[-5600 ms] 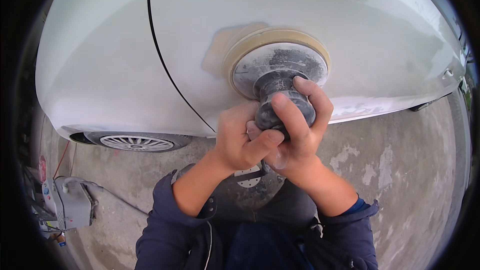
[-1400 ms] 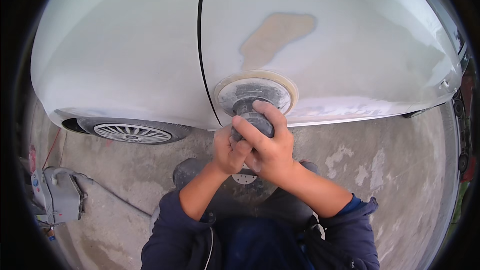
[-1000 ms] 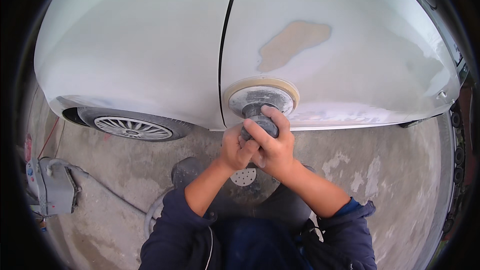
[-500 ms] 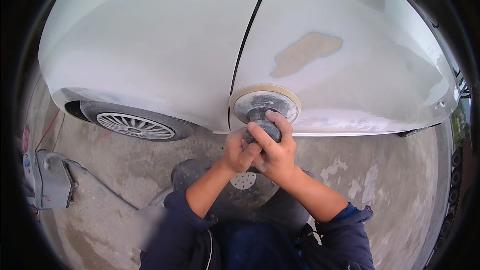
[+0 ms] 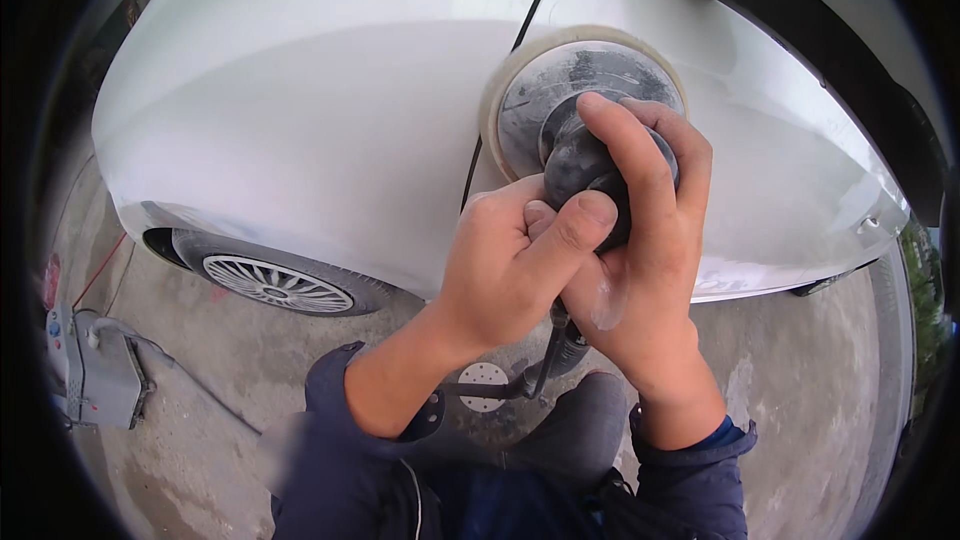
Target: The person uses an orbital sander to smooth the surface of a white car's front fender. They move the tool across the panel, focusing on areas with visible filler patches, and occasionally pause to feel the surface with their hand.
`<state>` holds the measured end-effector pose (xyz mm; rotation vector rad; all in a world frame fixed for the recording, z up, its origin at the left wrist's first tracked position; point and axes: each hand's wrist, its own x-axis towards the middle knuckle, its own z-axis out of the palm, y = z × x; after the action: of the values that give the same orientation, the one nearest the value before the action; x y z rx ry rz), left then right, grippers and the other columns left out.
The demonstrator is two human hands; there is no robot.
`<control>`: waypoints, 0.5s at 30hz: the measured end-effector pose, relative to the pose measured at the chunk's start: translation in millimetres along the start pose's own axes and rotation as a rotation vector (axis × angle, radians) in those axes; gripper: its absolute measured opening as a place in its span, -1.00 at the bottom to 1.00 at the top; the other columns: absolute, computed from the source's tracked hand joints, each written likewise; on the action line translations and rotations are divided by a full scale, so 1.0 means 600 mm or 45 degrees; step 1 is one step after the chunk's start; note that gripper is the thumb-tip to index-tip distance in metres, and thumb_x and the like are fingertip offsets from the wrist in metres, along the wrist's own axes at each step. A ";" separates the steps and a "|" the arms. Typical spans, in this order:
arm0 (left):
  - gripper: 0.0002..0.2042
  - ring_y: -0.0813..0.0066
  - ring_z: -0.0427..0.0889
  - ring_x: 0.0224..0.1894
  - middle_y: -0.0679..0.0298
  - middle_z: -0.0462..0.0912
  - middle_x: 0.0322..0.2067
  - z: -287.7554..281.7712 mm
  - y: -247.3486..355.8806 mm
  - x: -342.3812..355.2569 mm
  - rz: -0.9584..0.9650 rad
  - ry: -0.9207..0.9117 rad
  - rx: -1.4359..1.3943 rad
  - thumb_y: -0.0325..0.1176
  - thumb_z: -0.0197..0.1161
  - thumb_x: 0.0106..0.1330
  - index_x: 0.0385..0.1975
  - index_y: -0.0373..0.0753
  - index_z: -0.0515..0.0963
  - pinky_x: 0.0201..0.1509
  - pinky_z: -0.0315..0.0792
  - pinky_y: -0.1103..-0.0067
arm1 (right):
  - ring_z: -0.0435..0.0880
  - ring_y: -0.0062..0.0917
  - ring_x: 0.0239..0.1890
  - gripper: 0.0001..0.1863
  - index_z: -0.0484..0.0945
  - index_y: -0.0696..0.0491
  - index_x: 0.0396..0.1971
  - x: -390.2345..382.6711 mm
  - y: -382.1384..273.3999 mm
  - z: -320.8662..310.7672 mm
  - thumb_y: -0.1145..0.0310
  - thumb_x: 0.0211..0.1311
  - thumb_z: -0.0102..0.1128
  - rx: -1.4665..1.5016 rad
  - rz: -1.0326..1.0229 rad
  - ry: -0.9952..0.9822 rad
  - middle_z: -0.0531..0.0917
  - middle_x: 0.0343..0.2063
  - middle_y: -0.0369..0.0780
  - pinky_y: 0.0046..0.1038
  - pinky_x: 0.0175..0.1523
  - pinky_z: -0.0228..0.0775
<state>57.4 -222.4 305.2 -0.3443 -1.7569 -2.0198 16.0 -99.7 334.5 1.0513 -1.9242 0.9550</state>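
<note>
Both of my hands grip a round disc sander (image 5: pixel 537 90) whose wide, dust-smeared pad lies against the white car body (image 5: pixel 320 120). My right hand (image 5: pixel 655 240) wraps its fingers over the black rounded top. From the other side, my left hand (image 5: pixel 490 265) closes around the lower end, its thumb laid forward. A dark hose (image 5: pixel 545 365) hangs from the tool below my hands. The pad overlaps the dark panel seam (image 5: pixel 540 0) and covers part of the panel to its right.
A car wheel (image 5: pixel 278 282) with a spoked silver rim sits low on the left. Beyond it stands a grey machine (image 5: pixel 105 375) with a hose running across the concrete floor (image 5: pixel 200 440). A pale perforated disc (image 5: pixel 482 390) is beneath my arms. A dark window edge (image 5: pixel 800 30) curves at upper right.
Both hands have carried the sander up and slightly right along the car, from the panel's lower edge. The tan patch seen earlier is now out of sight. My arms reach farther up.
</note>
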 end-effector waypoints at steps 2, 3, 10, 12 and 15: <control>-0.46 0.76 0.38 -0.48 0.46 0.47 -0.62 -0.004 0.018 0.019 -0.052 -0.056 0.005 0.11 0.26 0.45 -0.41 -0.39 0.56 -0.47 0.28 0.63 | 0.53 -0.16 0.12 -0.32 0.56 -0.07 0.20 0.024 0.002 -0.007 0.49 -0.05 0.46 0.041 -0.015 0.005 0.48 0.09 -0.05 -0.28 0.02 0.51; -0.45 0.77 0.35 -0.49 0.47 0.45 -0.64 -0.005 0.027 0.028 -0.079 -0.084 0.010 0.11 0.27 0.44 -0.46 -0.39 0.55 -0.49 0.24 0.64 | 0.50 -0.18 0.14 -0.30 0.54 -0.02 0.21 0.034 0.001 -0.010 0.50 -0.06 0.45 0.061 -0.014 0.004 0.48 0.08 -0.06 -0.28 0.14 0.44; -0.44 0.77 0.37 -0.47 0.46 0.47 -0.62 -0.002 0.018 0.011 -0.123 -0.018 0.040 0.12 0.27 0.44 -0.46 -0.39 0.54 -0.47 0.25 0.65 | 0.61 -0.11 0.01 -0.30 0.55 -0.14 0.22 0.019 -0.008 -0.016 0.47 -0.05 0.46 0.031 0.110 -0.065 0.45 0.11 -0.04 -0.25 -0.03 0.57; -0.46 0.77 0.40 -0.45 0.45 0.50 -0.59 -0.002 0.012 -0.002 -0.130 -0.016 -0.005 0.11 0.24 0.45 -0.36 -0.40 0.57 -0.45 0.29 0.65 | 0.66 -0.10 -0.06 -0.30 0.56 -0.19 0.22 0.008 -0.008 -0.012 0.44 -0.05 0.48 0.021 0.095 -0.088 0.44 0.13 -0.04 -0.25 -0.14 0.63; -0.47 0.73 0.45 -0.41 0.42 0.57 -0.51 -0.009 -0.009 -0.024 -0.121 -0.029 0.003 0.11 0.21 0.47 -0.16 -0.39 0.59 -0.39 0.36 0.63 | 0.69 -0.11 -0.09 -0.31 0.59 -0.22 0.20 -0.013 -0.008 -0.006 0.42 -0.05 0.50 0.024 0.090 -0.114 0.44 0.13 -0.05 -0.27 -0.22 0.67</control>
<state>67.8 -225.0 293.1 -0.2891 -1.8210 -2.0863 24.1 -95.9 330.7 1.0592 -2.0407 0.9816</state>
